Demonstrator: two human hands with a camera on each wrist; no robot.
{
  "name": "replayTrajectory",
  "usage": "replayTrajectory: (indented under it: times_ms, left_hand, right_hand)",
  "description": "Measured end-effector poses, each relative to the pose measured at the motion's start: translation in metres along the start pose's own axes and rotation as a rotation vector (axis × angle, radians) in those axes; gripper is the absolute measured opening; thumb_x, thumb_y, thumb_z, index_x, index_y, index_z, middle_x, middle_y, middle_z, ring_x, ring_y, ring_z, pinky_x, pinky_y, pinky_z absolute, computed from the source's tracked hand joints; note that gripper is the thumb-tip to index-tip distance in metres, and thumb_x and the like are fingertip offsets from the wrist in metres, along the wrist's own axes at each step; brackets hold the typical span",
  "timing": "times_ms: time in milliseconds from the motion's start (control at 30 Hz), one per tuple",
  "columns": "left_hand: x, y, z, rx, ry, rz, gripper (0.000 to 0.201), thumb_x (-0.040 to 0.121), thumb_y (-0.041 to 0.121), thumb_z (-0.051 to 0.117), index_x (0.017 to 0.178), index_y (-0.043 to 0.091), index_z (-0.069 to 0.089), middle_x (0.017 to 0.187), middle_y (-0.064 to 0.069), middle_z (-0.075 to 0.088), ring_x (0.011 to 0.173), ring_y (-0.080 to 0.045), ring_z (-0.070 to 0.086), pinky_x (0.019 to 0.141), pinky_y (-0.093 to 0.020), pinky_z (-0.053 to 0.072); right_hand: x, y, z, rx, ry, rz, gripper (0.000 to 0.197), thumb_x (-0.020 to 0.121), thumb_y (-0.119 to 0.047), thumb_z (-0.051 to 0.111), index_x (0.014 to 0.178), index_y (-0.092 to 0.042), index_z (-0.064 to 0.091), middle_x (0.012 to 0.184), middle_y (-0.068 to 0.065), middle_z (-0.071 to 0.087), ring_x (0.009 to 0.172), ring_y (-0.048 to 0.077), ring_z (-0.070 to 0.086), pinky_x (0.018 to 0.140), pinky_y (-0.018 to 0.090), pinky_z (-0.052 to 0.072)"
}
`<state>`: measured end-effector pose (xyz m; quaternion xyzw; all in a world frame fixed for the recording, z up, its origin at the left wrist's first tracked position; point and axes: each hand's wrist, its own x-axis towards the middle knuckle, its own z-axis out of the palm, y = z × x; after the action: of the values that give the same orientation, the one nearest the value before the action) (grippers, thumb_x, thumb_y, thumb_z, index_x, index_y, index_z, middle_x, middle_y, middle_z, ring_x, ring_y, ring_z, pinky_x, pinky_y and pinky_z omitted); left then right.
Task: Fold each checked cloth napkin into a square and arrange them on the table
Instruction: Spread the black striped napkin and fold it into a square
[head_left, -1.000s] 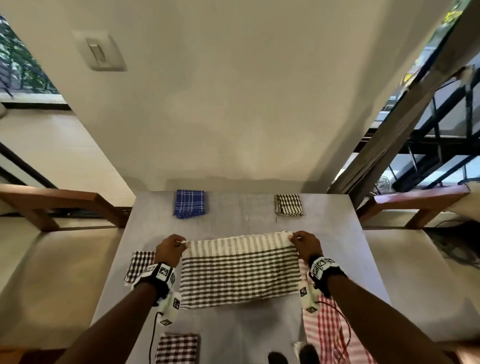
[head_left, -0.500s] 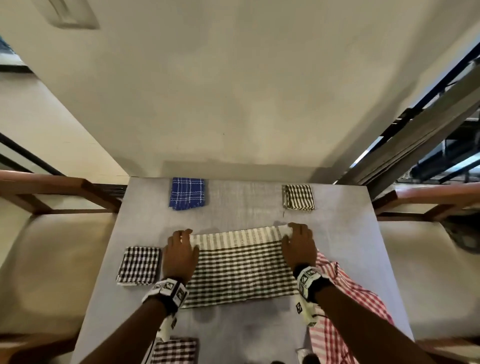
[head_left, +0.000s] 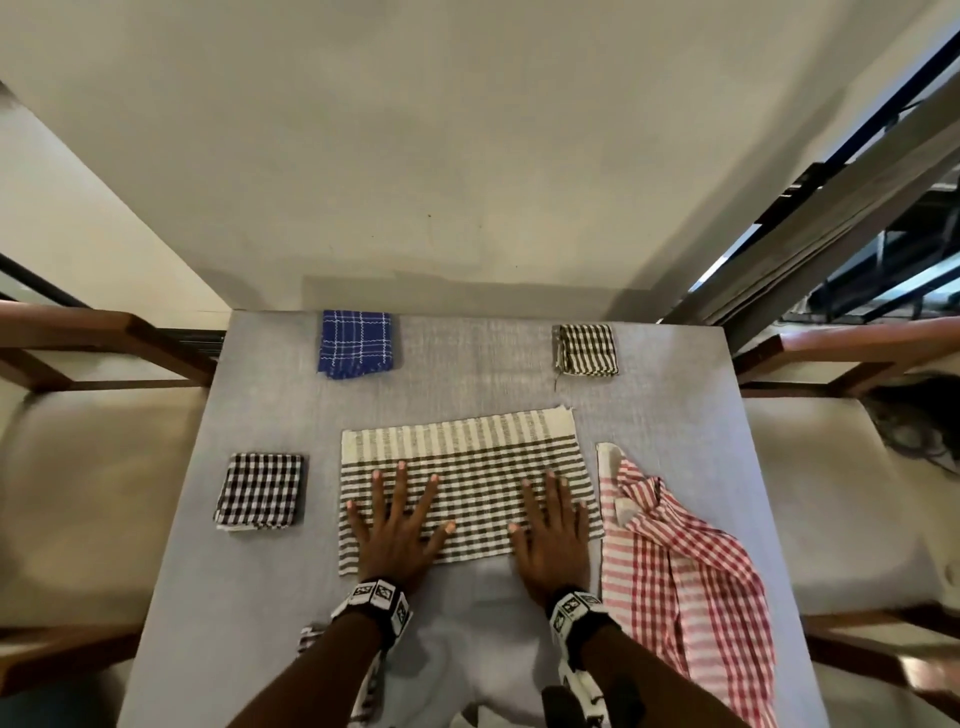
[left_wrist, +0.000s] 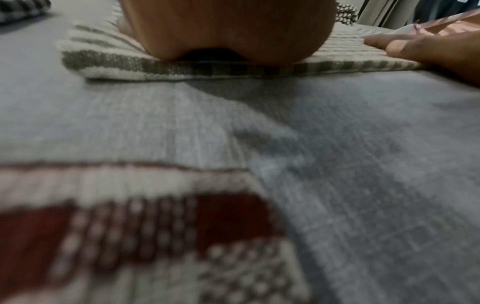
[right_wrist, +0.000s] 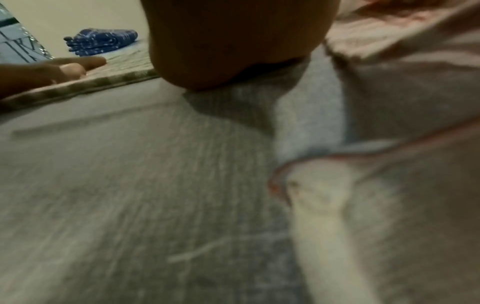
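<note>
Nearest the body, both hands lie flat, fingers spread, nothing grasped: left hand (head_left: 397, 530) on the near-left part of the olive checked napkin (head_left: 467, 470), right hand (head_left: 553, 535) on its near-right part, heel of the palm just off the near edge onto the grey surface (head_left: 270, 597). Each grip is released, palms pressing down only. The napkin sits mid-surface as a half-folded rectangle, long axis running left to right, far striped band beyond the fingertips; its far-right corner pokes out slightly, so the layers look not quite aligned. Judged next move: fold one short end across onto the other to get a square. Either hand reaches its own short end equally well; left edge lies just outside the left hand, right edge just outside the right hand. Beside the right edge, near but apart, lies the unfolded red checked napkin (head_left: 685, 566). Left of the work, a folded black checked square (head_left: 260, 491). Farther back, a blue folded square (head_left: 356, 351) and a small olive folded square (head_left: 587, 349) near the far edge.
</note>
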<state>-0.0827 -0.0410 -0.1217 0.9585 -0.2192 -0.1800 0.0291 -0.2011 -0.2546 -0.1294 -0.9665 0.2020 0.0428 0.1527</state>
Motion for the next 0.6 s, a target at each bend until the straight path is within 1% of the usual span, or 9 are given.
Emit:
replayTrajectory:
  times_ms: [100,200,267,300,333,367,433,533,600]
  left_hand:
    - [0.000,0.001,-0.002,-0.026,-0.019,-0.017,0.085,0.079,0.085,0.024,0.151,0.043,0.006,0.163,-0.006,-0.002,0.147,-0.037,-0.010,0.107,-0.071,-0.003]
    - [-0.003,0.014,-0.010,-0.089,-0.019,-0.027,0.091,0.081,0.079,0.034,0.153,0.027,0.012,0.161,-0.015,0.006,0.148,-0.038,0.001,0.108,-0.068,-0.005]
    - [-0.008,0.033,-0.011,-0.088,0.022,0.110,0.083,0.088,0.065,0.038,0.152,0.016,0.018,0.161,-0.015,0.006,0.148,-0.035,0.009,0.114,-0.064,-0.001]
    - [-0.013,0.044,-0.008,-0.084,0.028,0.201,0.077,0.091,0.057,0.038,0.152,0.014,0.020,0.162,-0.012,0.000,0.148,-0.032,0.011,0.115,-0.061,0.004]
    - [-0.018,0.055,-0.002,-0.083,0.023,0.266,0.072,0.093,0.052,0.037,0.153,0.015,0.021,0.162,-0.007,-0.007,0.148,-0.030,0.012,0.116,-0.058,0.008]
    - [-0.022,0.062,0.004,-0.089,0.009,0.275,0.069,0.094,0.049,0.036,0.153,0.018,0.020,0.161,-0.003,-0.011,0.149,-0.028,0.011,0.115,-0.056,0.011]
    - [-0.030,0.065,0.013,-0.099,-0.031,0.190,0.067,0.094,0.052,0.034,0.154,0.028,0.016,0.162,0.002,-0.004,0.149,-0.027,0.007,0.113,-0.057,0.013]
    - [-0.033,0.057,0.019,-0.098,-0.095,0.114,0.065,0.093,0.057,0.031,0.152,0.036,0.015,0.161,0.000,0.013,0.149,-0.026,0.004,0.112,-0.057,0.014]
    - [-0.032,0.049,0.017,-0.164,-0.118,-0.006,0.064,0.094,0.058,0.026,0.152,0.037,0.013,0.162,-0.001,0.010,0.148,-0.027,0.002,0.114,-0.055,0.005]
  right_hand:
    - [-0.006,0.020,-0.005,0.042,0.002,0.071,0.069,0.097,-0.051,0.034,0.157,-0.021,0.017,0.165,0.006,0.007,0.152,0.025,0.008,0.119,0.051,0.020]
    - [-0.004,0.009,-0.008,0.075,0.005,0.072,0.068,0.098,-0.046,0.030,0.156,-0.010,0.021,0.164,0.009,0.011,0.152,0.025,0.012,0.120,0.047,0.015]
    - [-0.002,-0.005,-0.005,0.077,-0.009,-0.039,0.066,0.097,-0.037,0.033,0.154,-0.006,0.023,0.164,0.010,0.013,0.152,0.024,0.011,0.121,0.044,0.012]
    - [-0.003,-0.012,-0.002,0.066,-0.034,-0.094,0.066,0.097,-0.035,0.034,0.155,-0.006,0.022,0.164,0.010,0.011,0.152,0.024,0.009,0.121,0.044,0.010]
    - [-0.005,-0.016,0.001,0.045,-0.060,-0.121,0.066,0.097,-0.034,0.033,0.156,-0.008,0.019,0.165,0.008,0.007,0.152,0.023,0.006,0.121,0.043,0.008]
    - [-0.006,-0.018,0.005,0.024,-0.080,-0.121,0.066,0.098,-0.034,0.032,0.157,-0.010,0.015,0.165,0.006,0.003,0.153,0.021,0.002,0.121,0.044,0.006]
    - [-0.006,-0.016,0.008,-0.008,-0.101,-0.092,0.065,0.099,-0.036,0.029,0.158,-0.014,0.011,0.166,0.004,0.000,0.152,0.020,-0.004,0.121,0.046,0.006]
    - [-0.006,-0.011,0.007,-0.063,-0.125,-0.119,0.066,0.100,-0.039,0.029,0.158,-0.015,0.009,0.166,0.005,0.000,0.152,0.020,-0.005,0.121,0.047,0.008]
    - [-0.005,-0.009,0.005,-0.051,-0.133,-0.129,0.066,0.100,-0.040,0.031,0.158,-0.014,0.011,0.166,0.005,0.003,0.152,0.020,-0.004,0.120,0.047,0.008]
